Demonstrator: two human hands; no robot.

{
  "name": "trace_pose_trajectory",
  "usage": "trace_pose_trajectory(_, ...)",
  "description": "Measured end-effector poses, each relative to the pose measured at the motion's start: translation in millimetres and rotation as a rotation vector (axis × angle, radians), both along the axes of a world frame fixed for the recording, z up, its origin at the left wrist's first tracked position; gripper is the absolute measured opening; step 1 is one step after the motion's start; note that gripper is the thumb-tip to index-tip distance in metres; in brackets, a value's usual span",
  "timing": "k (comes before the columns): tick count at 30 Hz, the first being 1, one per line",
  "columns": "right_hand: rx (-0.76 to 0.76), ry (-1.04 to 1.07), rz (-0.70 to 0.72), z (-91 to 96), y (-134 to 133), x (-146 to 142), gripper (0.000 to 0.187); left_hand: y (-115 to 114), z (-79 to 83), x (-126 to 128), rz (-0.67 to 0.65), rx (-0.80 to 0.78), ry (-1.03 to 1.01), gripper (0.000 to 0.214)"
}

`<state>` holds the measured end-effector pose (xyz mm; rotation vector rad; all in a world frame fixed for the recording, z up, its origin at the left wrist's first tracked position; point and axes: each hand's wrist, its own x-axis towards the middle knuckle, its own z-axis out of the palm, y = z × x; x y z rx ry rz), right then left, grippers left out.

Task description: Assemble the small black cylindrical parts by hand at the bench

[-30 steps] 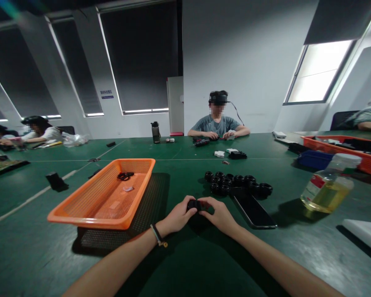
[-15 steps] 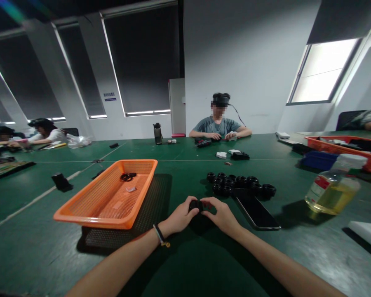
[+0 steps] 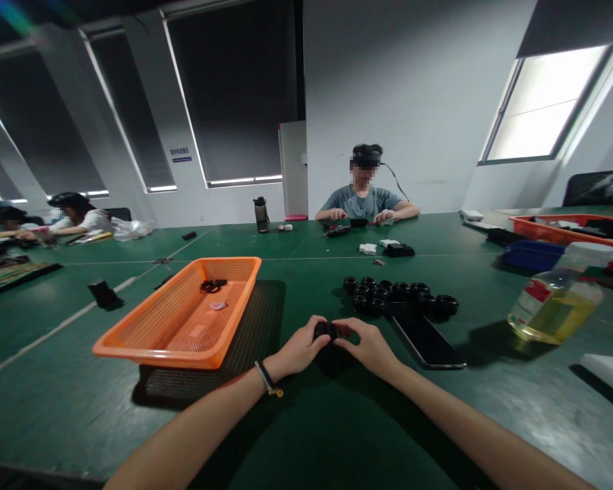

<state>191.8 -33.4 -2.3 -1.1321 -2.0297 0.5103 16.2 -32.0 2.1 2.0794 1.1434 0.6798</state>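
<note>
A small black rounded part [image 3: 325, 331] is pinched between the thumb and fingers of my left hand [image 3: 297, 352], just above the green table. My right hand [image 3: 372, 348] meets its right side, thumb and fingertips closed together against it. Whatever lies between those right fingertips is hidden. Beyond my right hand, several glossy black ring-shaped parts [image 3: 370, 299] sit in a cluster, and a dark phone [image 3: 425, 337] lies beside them. Left of my hands stands an orange mesh basket [image 3: 178, 359] holding black rings or cords [image 3: 213, 286] and a small clear piece [image 3: 218, 306].
On the right stand a bottle of yellow liquid [image 3: 554, 313], a blue tray [image 3: 534, 254] and a red-orange basket [image 3: 582, 223]. A co-worker [image 3: 366, 197] sits across the table, near a dark drink bottle [image 3: 261, 215]. A black block [image 3: 104, 295] lies far left.
My right fingertips have closed in against the black part; a reddish bit seen by them earlier no longer shows. The view has shifted slightly. The co-worker's hands have moved apart.
</note>
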Motion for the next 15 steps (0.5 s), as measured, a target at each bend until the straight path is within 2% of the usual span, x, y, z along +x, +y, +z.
trace_pose_trajectory(15,0.136,0.039,0.019,-12.3,7.4,4.2,0.031,-1.2,0.1,2.2,0.023,0.013,0.003,0.026)
